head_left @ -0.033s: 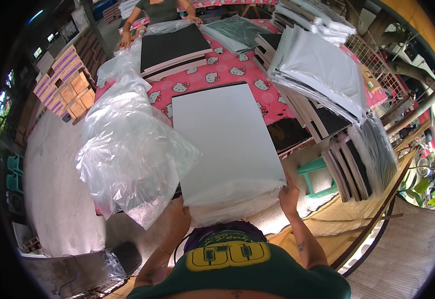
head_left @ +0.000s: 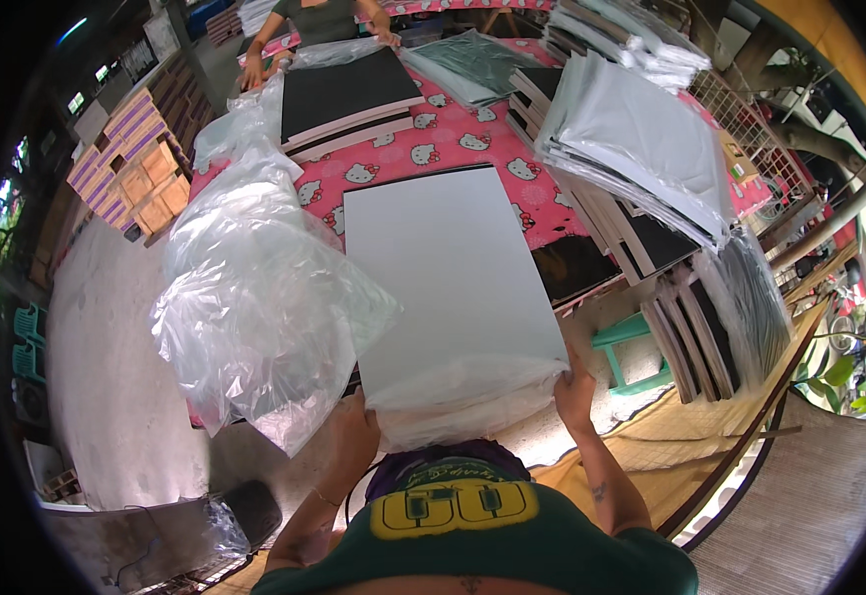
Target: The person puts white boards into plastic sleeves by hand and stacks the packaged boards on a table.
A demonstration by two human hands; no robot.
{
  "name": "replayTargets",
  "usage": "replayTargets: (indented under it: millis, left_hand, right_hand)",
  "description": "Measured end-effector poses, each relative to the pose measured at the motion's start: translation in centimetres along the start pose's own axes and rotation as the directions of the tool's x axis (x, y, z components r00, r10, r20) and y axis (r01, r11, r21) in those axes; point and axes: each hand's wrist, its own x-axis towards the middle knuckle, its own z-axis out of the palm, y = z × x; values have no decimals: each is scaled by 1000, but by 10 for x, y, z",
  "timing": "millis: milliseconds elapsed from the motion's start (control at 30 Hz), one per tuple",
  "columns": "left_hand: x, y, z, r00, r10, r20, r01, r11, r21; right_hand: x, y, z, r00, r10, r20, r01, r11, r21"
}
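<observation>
A large white rectangular board (head_left: 443, 268) lies in front of me, its far end on the pink table. A clear plastic bag (head_left: 462, 402) is bunched around its near end. My left hand (head_left: 355, 433) is closed on the bag at the near left corner; its fingertips are partly hidden. At the near right corner my right hand (head_left: 574, 394) pinches the bag's edge. Left of the board, a heap of loose clear plastic bags (head_left: 254, 307) hangs over the table edge, one corner overlapping the board.
Black-topped boards (head_left: 344, 94) lie farther back on the pink patterned tablecloth (head_left: 443, 139), near another person's hands (head_left: 252, 74). Plastic-wrapped boards (head_left: 641, 129) are piled at right, above a green stool (head_left: 631, 352) and upright wrapped boards (head_left: 695, 332). Stacked boxes (head_left: 140, 159) stand at left.
</observation>
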Motion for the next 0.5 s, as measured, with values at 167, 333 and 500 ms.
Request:
replayTargets:
  millis: [167, 333, 500]
  left_hand:
    - [2, 2, -9, 1000, -4, 10, 3, 997, 81]
    - [17, -7, -41, 995, -96, -14, 79, 886, -458]
    - [44, 13, -131, 993, 2, -118, -118, 90, -989]
  right_hand:
    - [-11, -30, -6, 1000, -4, 27, 7, 996, -90]
    - [-6, -26, -24, 920, 363, 145, -390, 829, 400]
    - [35, -96, -118, 969, 28, 247, -234, 439, 867]
